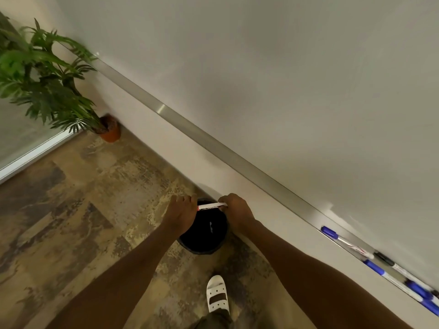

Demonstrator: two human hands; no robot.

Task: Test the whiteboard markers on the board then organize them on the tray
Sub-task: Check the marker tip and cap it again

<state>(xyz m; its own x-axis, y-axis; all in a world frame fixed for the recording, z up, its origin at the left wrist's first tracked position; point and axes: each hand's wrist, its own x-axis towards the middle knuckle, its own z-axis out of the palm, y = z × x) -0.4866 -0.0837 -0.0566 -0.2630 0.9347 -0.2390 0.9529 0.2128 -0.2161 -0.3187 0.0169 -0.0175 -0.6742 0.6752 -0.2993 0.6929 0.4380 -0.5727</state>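
Note:
Both my hands hold one white marker (212, 206) level above a black bin (204, 233) on the floor. My left hand (182, 211) grips its red-tipped end. My right hand (234, 211) pinches the other end. The whiteboard (285, 79) fills the upper right, and no marks show on it. Its metal tray (237, 160) runs along the lower edge. On the tray at the far right lie several markers: blue-capped ones (330, 232) and a black-capped one (383, 257).
A potted plant (47, 84) in an orange pot stands in the left corner. Patterned floor (83, 210) spreads to the left. My foot in a white shoe (217, 295) stands just behind the bin, close to the wall.

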